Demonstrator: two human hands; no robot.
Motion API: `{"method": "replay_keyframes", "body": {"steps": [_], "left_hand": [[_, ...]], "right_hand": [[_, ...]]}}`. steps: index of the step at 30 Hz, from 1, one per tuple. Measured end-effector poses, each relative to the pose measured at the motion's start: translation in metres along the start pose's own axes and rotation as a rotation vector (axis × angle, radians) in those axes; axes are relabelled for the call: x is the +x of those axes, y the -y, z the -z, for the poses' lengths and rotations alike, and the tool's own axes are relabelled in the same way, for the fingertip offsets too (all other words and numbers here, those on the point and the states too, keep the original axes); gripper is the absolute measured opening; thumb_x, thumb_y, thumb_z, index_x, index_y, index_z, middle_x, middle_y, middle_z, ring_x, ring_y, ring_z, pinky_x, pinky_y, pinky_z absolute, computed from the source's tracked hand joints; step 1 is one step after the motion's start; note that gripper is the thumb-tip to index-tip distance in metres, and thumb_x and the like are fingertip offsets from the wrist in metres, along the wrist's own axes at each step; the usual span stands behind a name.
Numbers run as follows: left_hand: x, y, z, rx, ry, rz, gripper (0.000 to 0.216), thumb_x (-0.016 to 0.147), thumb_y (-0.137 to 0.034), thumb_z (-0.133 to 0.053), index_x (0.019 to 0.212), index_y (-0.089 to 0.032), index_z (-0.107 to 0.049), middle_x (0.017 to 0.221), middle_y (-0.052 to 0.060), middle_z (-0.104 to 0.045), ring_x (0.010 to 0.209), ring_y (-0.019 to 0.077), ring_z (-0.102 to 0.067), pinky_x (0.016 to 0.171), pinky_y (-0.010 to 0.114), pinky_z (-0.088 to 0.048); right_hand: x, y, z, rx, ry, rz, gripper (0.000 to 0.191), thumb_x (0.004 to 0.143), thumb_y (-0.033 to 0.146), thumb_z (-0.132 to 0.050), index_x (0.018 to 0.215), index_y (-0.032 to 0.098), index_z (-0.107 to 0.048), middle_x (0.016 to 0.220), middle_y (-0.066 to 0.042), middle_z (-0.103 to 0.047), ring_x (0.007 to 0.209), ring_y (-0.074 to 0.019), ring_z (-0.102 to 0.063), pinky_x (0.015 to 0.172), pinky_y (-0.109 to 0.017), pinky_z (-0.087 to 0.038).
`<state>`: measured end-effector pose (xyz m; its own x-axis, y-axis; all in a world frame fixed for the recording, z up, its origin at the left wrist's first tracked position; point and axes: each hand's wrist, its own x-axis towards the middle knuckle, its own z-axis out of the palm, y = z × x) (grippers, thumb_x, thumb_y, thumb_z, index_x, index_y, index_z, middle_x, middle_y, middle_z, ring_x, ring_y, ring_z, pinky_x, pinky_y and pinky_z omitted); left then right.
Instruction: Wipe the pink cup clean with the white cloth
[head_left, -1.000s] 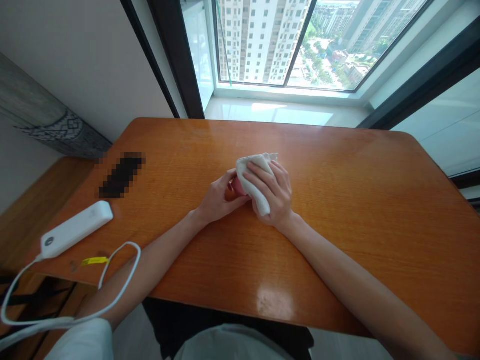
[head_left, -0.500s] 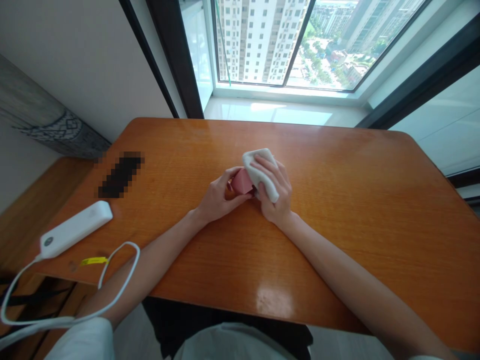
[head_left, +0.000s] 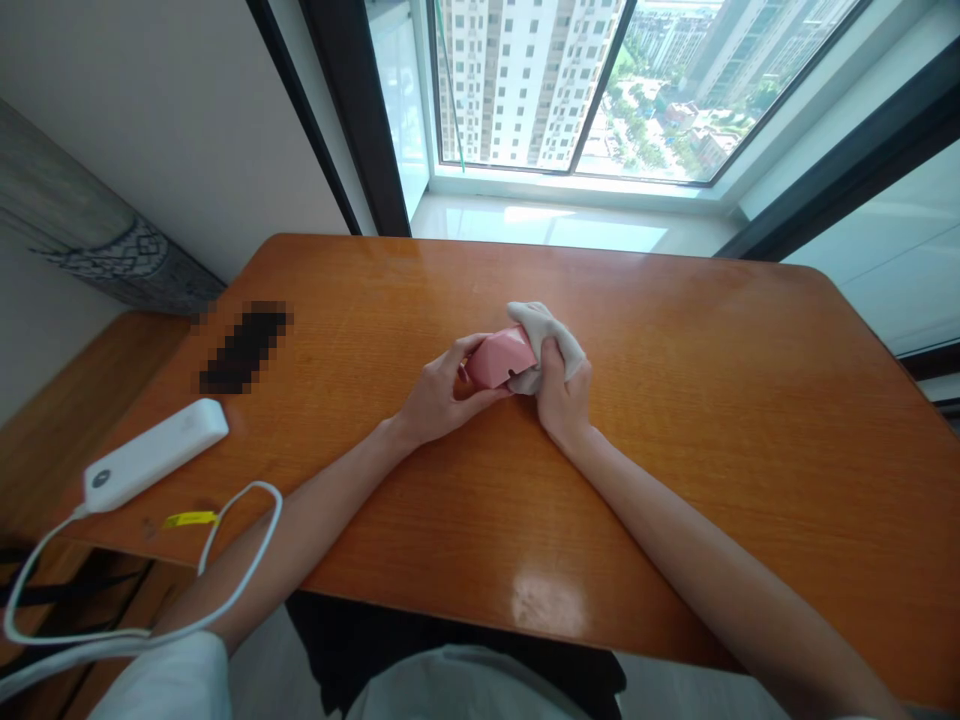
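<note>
A small pink faceted object (head_left: 499, 357) with a dark notch at its lower right edge is gripped by my left hand (head_left: 442, 392), thumb below and fingers above; its exact kind does not show. My right hand (head_left: 566, 393) is closed on a light grey-white cloth (head_left: 553, 332), thumb on top. The cloth touches the right end of the pink object, and part of it hangs below. Both hands are over the middle of the wooden table (head_left: 712, 430).
At the left lie a white power strip (head_left: 157, 455) with a white cable (head_left: 274, 520) looping over my left forearm, a yellow tag (head_left: 190, 519) and a pixelated dark item (head_left: 244, 350). A window (head_left: 540, 90) stands beyond the table's far edge.
My right hand with the cloth has slid off the pink object's top to its right end and turned, baring more of the pink surface. My left hand keeps nearly the same place.
</note>
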<state>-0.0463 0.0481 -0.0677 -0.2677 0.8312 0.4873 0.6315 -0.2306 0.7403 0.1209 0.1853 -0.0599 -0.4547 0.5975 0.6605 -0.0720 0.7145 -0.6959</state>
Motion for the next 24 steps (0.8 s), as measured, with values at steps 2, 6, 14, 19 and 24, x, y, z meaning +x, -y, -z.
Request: {"method": "replay_keyframes", "body": {"steps": [2,6,14,19,24], "left_hand": [[-0.0001,-0.0002,0.0001,-0.001,0.0,-0.022,0.073,0.099,-0.063,-0.084,0.151,-0.021,-0.057,0.139,0.015,-0.076,0.108,0.0237,-0.077,0.09,0.034,-0.062],[-0.0009,0.0017,0.0005,-0.011,-0.002,-0.04,0.072,0.1,-0.063,-0.083,0.152,-0.021,-0.056,0.135,0.013,-0.077,0.109,0.0242,-0.078,0.096,0.037,-0.063],[-0.0006,0.0007,0.001,-0.007,0.004,-0.018,0.072,0.098,-0.062,-0.084,0.15,-0.021,-0.057,0.139,0.015,-0.076,0.111,0.0255,-0.078,0.093,0.036,-0.063],[-0.0009,0.0021,0.0006,-0.015,0.003,-0.029,0.065,0.101,-0.062,-0.08,0.147,-0.022,-0.057,0.13,0.011,-0.078,0.101,0.022,-0.076,0.09,0.036,-0.063],[0.0007,-0.0004,0.0009,-0.013,0.004,-0.022,0.072,0.099,-0.061,-0.085,0.151,-0.021,-0.055,0.143,0.015,-0.074,0.116,0.0255,-0.077,0.091,0.034,-0.063]], "right_hand": [[-0.0007,0.0009,0.0009,-0.025,0.016,0.042,0.046,0.117,0.041,-0.045,0.156,0.033,-0.068,0.159,-0.007,-0.073,0.15,-0.0309,-0.066,0.13,-0.061,-0.051],[-0.0023,0.0071,0.0041,-0.152,0.153,0.387,0.05,0.111,0.042,-0.059,0.16,0.035,-0.066,0.164,-0.006,-0.069,0.158,-0.0372,-0.058,0.134,-0.067,-0.044],[-0.0018,0.0035,0.0038,-0.098,0.078,0.16,0.048,0.115,0.042,-0.048,0.16,0.035,-0.065,0.163,-0.005,-0.07,0.155,-0.0329,-0.063,0.133,-0.063,-0.049],[-0.0052,0.0039,0.0019,-0.152,0.166,0.35,0.051,0.112,0.043,-0.055,0.162,0.039,-0.063,0.165,-0.003,-0.068,0.16,-0.0371,-0.057,0.136,-0.069,-0.042],[-0.0001,-0.0003,0.0005,-0.069,-0.001,0.074,0.049,0.117,0.038,-0.044,0.162,0.033,-0.062,0.163,-0.008,-0.07,0.154,-0.0322,-0.064,0.129,-0.064,-0.053]]}}
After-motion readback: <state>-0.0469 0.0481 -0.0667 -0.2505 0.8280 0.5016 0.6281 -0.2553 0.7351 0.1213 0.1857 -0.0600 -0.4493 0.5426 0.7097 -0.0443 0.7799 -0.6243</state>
